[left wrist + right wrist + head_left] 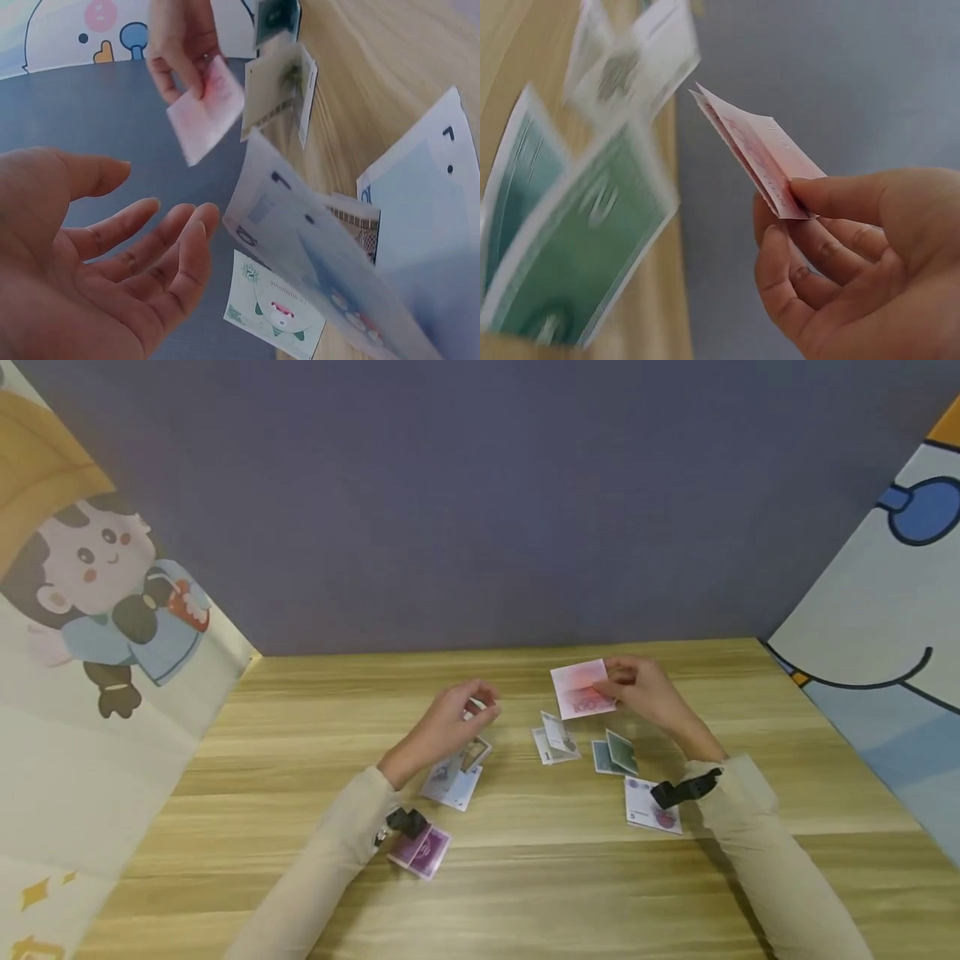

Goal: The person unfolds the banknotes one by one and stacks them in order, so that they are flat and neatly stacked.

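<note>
Currently, the right hand (643, 692) is pinching the pink 100 banknote (579, 690) over the far tabletop (360, 697), not yet releasing it; the white 1 banknote (557, 739) and green banknote (622, 752) are already resting nearer its middle. The left hand (453, 720) is hovering empty, fingers relaxed.

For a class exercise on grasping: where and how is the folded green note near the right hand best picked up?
The folded green note is probably best pinched at the upper edge of its raised leaf, coming from above: that leaf tilts up with its edge free, while the other leaf lies lower. The right hand holds the pink note.
</note>
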A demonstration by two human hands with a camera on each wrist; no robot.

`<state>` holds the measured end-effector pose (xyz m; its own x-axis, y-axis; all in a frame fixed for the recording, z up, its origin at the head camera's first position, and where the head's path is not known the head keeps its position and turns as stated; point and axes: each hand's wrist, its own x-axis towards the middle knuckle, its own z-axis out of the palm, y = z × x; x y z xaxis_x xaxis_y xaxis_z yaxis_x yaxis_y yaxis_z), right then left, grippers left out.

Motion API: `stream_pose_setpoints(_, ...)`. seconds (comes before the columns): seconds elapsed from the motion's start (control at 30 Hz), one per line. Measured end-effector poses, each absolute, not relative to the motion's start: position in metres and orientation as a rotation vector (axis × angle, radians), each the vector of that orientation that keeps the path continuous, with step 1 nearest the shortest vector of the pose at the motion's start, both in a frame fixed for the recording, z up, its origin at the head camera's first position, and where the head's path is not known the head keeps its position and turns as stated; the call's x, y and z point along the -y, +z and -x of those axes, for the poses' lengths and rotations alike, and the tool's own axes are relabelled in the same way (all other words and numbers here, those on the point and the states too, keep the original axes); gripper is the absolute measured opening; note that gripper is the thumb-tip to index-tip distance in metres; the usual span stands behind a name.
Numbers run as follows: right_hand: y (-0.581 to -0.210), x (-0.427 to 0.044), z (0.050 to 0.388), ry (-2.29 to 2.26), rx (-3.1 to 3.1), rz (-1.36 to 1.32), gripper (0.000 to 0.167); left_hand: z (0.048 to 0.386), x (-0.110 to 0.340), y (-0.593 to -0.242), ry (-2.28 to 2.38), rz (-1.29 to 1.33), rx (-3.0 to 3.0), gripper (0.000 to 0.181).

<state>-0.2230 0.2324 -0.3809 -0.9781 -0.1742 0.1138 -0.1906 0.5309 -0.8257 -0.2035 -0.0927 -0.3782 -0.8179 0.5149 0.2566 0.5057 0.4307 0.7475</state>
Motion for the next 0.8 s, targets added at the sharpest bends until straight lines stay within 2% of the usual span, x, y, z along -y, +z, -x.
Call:
stream_pose_setpoints(0.27,-0.360,-0.208,0.201,1.525,2.701,-0.378,0.031,0.198,0.088,-0.380,1.518,-0.899,-2.546,0.025)
stream_pose_setpoints(0.5,-0.351,-0.180,0.188,1.742,2.662,-0.477,0.028,0.193,0.084,-0.377,1.628,-0.786,-2.473,0.021)
stream_pose_setpoints(0.8,-0.344,-0.169,0.173,1.857,2.627,-0.551,0.028,0.187,0.088,-0.365,1.743,-0.927,-2.386,0.020)
